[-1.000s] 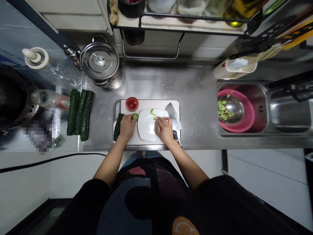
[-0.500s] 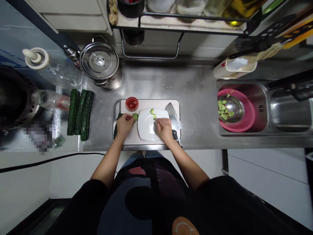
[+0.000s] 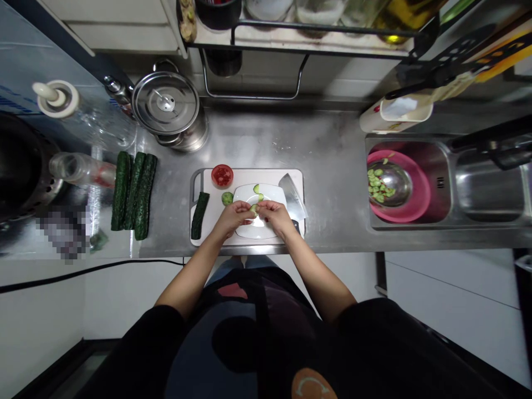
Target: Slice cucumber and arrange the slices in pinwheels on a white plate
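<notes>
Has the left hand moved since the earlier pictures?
Yes, rightward: the left hand was just left of the plate, and its fingers now reach over it.

My left hand [image 3: 233, 216] and right hand [image 3: 275, 216] pinch a slice [image 3: 254, 209] between them, over the plate [image 3: 254, 233]. Just beyond my fingers lie two pieces [image 3: 256, 189]. Left of my fingers, more slices [image 3: 227, 198] sit on the board [image 3: 266, 175], then a cucumber [image 3: 200, 216]; beyond those slices is a red dish [image 3: 222, 176]. Right of my fingers lies the knife [image 3: 293, 198], and well apart, a pink basin [image 3: 420, 191].
</notes>
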Demonstrator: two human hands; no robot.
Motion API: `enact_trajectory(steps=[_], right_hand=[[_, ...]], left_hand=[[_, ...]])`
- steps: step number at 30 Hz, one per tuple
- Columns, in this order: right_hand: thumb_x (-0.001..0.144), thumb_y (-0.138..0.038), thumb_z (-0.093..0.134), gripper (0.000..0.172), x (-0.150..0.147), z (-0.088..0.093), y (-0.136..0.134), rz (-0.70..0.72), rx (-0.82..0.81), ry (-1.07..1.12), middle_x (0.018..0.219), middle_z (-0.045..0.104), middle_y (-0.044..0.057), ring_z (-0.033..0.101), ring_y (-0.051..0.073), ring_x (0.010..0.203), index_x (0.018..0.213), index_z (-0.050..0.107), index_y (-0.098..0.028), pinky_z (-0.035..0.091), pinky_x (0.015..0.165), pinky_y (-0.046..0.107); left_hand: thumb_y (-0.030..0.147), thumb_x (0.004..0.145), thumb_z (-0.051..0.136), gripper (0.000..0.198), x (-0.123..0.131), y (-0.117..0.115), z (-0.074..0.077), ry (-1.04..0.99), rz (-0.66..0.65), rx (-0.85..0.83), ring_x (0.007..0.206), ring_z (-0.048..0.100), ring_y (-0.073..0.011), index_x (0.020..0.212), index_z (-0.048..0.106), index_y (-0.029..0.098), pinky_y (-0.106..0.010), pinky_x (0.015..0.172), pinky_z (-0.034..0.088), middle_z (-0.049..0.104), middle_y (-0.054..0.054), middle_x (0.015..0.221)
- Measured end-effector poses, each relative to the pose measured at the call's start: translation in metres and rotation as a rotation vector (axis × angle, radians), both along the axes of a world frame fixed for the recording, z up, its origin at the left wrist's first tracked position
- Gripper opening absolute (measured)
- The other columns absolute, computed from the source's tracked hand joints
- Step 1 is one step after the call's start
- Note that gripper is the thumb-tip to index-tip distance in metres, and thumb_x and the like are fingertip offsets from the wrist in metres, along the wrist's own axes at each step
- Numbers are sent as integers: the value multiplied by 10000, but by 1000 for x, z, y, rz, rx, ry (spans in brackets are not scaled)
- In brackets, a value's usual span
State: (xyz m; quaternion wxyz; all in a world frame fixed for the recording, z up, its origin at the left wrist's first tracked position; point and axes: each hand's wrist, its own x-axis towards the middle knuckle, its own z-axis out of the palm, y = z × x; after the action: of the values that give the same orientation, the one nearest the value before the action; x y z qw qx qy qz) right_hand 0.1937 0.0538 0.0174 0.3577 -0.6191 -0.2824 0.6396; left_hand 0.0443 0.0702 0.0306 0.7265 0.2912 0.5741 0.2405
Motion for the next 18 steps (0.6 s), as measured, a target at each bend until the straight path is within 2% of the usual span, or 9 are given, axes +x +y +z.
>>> enact_trajectory(steps=[2,5,8,10,14,18], right_hand=[[543,-406,714,293,5,-1,1,-5,-33,-11,553,579,-41,454,91,489,731,678,-185,324,448,220],[542,-362,701,259,13,-5,10,14,-16,-57,546,573,-49,455,90,483,726,661,-185,339,462,222],[575,-309,670,184,21,-7,25,51,64,-184,540,553,-62,457,89,494,706,637,-183,374,510,229],[611,-258,635,116,26,-8,36,106,128,-311,552,559,-58,474,92,517,694,636,-177,394,551,234],[674,-167,564,96,31,-5,54,251,245,-586,621,622,-28,528,108,579,701,655,-171,424,637,244],[717,-132,538,153,32,-3,63,388,313,-788,671,667,-5,567,127,625,727,684,-178,428,673,246]], left_hand=[[240,623,751,216,3,-1,-7,116,-23,151,649,607,-115,730,574,178,-265,638,509,627,29,681],[155,724,635,62,5,1,-18,388,-105,524,703,607,-129,762,603,192,-286,698,512,664,4,754],[110,795,544,140,3,7,-28,613,-269,938,836,619,-170,811,646,204,-333,791,499,689,-34,851],[113,843,505,189,3,13,-34,701,-380,1139,893,615,-191,847,672,202,-356,825,478,690,-56,878],[145,915,453,248,5,21,-45,777,-502,1354,896,606,-197,898,696,191,-359,805,447,689,-81,889],[171,946,428,269,8,22,-52,776,-538,1410,885,593,-192,915,695,188,-357,782,424,688,-82,886]])
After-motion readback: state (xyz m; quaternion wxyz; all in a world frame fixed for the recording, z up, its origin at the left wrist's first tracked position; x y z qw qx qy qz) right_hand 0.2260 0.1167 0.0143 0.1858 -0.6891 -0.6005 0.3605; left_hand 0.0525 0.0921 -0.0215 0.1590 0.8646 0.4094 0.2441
